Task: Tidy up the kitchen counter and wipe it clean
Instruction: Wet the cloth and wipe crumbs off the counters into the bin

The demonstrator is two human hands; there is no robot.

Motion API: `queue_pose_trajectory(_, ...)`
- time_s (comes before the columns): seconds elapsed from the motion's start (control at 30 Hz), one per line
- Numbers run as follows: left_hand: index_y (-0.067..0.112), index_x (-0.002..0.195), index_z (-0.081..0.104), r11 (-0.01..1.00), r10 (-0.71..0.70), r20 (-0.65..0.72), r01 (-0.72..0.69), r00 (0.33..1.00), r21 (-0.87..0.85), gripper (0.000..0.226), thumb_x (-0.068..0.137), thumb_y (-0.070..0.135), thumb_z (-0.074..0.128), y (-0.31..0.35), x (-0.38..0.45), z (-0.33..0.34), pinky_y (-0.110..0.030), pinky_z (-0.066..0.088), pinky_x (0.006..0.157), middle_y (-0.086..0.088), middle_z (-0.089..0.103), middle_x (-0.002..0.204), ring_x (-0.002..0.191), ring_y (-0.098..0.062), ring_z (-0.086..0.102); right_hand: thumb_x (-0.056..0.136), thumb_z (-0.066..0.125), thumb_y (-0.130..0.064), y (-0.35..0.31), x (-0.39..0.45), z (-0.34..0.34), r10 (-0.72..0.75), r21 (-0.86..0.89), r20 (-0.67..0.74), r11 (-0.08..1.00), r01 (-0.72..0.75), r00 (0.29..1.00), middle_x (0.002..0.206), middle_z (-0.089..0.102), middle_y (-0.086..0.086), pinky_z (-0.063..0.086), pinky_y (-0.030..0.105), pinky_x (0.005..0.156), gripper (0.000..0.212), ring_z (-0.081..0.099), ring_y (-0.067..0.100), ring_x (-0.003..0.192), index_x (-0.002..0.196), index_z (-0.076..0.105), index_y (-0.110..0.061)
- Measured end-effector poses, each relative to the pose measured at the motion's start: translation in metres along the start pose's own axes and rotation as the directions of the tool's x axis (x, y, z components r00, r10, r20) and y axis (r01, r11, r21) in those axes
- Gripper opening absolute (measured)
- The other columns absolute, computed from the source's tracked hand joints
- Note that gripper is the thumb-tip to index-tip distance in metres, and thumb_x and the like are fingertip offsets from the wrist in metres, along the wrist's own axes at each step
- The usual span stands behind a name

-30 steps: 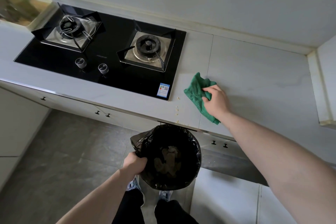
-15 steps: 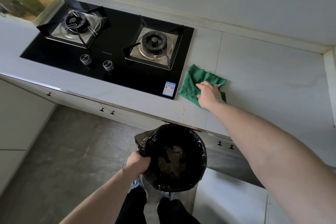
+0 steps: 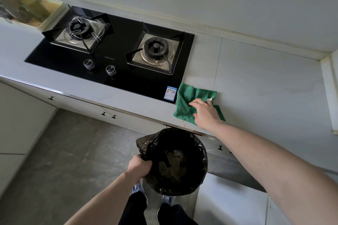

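Observation:
A green cloth [image 3: 188, 100] lies spread on the pale counter [image 3: 265, 86], just right of the stove's front corner. My right hand [image 3: 205, 113] presses flat on the cloth with fingers extended. Small crumbs [image 3: 184, 125] sit at the counter's front edge beside the cloth. Below that edge, my left hand [image 3: 140, 167] grips the rim of a bin lined with a black bag [image 3: 175, 162]; scraps lie inside it.
A black two-burner gas stove [image 3: 113, 56] fills the counter's left half. A tray with bottles [image 3: 31, 9] stands at the far left. A raised ledge [image 3: 329, 93] bounds the counter on the right. Drawers and grey floor tiles lie below.
My right hand has slid the cloth towards the counter's front edge, pushing the crumbs closer to the rim. The bin stays held under the edge.

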State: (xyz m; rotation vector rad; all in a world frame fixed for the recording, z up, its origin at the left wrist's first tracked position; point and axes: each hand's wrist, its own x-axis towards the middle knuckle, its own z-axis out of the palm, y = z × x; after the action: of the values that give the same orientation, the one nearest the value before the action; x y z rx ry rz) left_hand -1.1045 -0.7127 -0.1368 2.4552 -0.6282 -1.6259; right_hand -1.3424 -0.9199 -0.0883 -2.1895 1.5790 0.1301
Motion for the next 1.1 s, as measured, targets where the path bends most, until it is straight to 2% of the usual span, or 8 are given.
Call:
queue_pose_trajectory(0.27,0.012,0.093,0.069,1.000,0.007,-0.012,-0.007,1.000,-0.005,0.021,0.079,0.019,0.057,0.001,-0.005,-0.002,-0.037,0.065,0.075,-0.009,0.072,0.089,0.080,-0.026,0.072,0.089,0.066,-0.006,-0.029,-0.057,0.025,-0.079,0.112,0.031,0.991,0.075,0.996,0.131,0.054,-0.013,0.047,0.033,0.098,0.044,0.051,0.022,0.110,0.128,0.063,-0.026)
queue_pose_trajectory(0.43,0.014,0.092,0.069,1.000,0.017,-0.014,-0.017,1.000,0.005,0.019,0.079,0.018,0.057,0.001,-0.008,-0.003,-0.040,0.065,0.077,-0.008,0.073,0.088,0.081,-0.026,0.073,0.085,0.071,-0.007,-0.035,-0.077,0.037,-0.059,0.212,0.073,0.976,0.042,0.996,0.118,0.057,-0.012,0.048,0.033,0.096,0.038,0.057,0.019,0.111,0.117,0.066,-0.027)
queue_pose_trajectory(0.5,0.014,0.092,0.069,0.999,0.031,-0.023,-0.031,0.999,0.007,0.017,0.081,0.018,0.056,0.002,-0.010,-0.004,-0.039,0.065,0.076,-0.008,0.072,0.088,0.081,-0.026,0.073,0.084,0.072,-0.010,-0.034,-0.076,0.029,-0.054,0.282,0.034,0.959,0.042,0.998,0.114,0.056,-0.015,0.045,0.028,0.092,0.036,0.057,0.016,0.110,0.115,0.067,-0.028)
queue_pose_trajectory(0.63,0.015,0.093,0.070,0.999,0.033,-0.014,-0.032,0.999,0.010,0.020,0.080,0.018,0.055,0.001,-0.008,-0.005,-0.038,0.066,0.074,-0.009,0.073,0.088,0.080,-0.026,0.073,0.082,0.075,-0.017,-0.027,-0.057,-0.010,0.034,0.396,-0.164,0.917,0.035,0.986,0.115,0.061,-0.009,0.044,0.026,0.086,0.034,0.060,0.014,0.101,0.115,0.069,-0.023)
queue_pose_trajectory(0.7,0.014,0.092,0.070,0.999,0.038,-0.006,-0.038,0.999,0.000,0.021,0.078,0.018,0.055,-0.001,-0.008,-0.004,-0.039,0.066,0.075,-0.009,0.073,0.088,0.080,-0.026,0.073,0.081,0.075,-0.019,-0.019,-0.044,-0.029,0.084,0.388,-0.263,0.921,0.026,0.961,0.115,0.062,-0.006,0.047,0.027,0.088,0.035,0.060,0.014,0.100,0.116,0.069,-0.021)
queue_pose_trajectory(0.8,0.012,0.088,0.070,0.999,0.040,-0.004,-0.040,0.999,-0.017,0.019,0.077,0.017,0.055,-0.001,-0.011,-0.003,-0.038,0.066,0.075,-0.010,0.073,0.087,0.081,-0.027,0.073,0.082,0.074,-0.020,-0.006,-0.024,-0.037,0.169,0.367,-0.307,0.929,-0.047,0.937,0.117,0.062,-0.004,0.048,0.028,0.091,0.037,0.060,0.015,0.103,0.119,0.068,-0.020)
queue_pose_trajectory(0.97,0.012,0.088,0.070,0.999,0.036,0.002,-0.036,0.999,-0.037,0.020,0.074,0.019,0.056,-0.004,-0.009,-0.001,-0.040,0.066,0.077,-0.009,0.073,0.087,0.081,-0.027,0.073,0.086,0.065,-0.014,-0.001,-0.015,-0.001,0.196,0.204,-0.128,0.965,-0.167,0.972,0.131,0.057,0.001,0.047,0.037,0.097,0.040,0.058,0.030,0.114,0.126,0.062,-0.021)
queue_pose_trajectory(1.1,0.013,0.086,0.069,0.999,0.022,-0.007,-0.023,1.000,-0.049,0.017,0.076,0.018,0.057,-0.006,-0.009,-0.003,-0.039,0.066,0.076,-0.010,0.072,0.086,0.081,-0.027,0.073,0.089,0.060,-0.014,-0.019,-0.030,0.017,0.127,0.094,-0.079,0.988,-0.120,0.989,0.135,0.050,-0.001,0.047,0.036,0.089,0.042,0.053,0.032,0.107,0.130,0.056,-0.021)
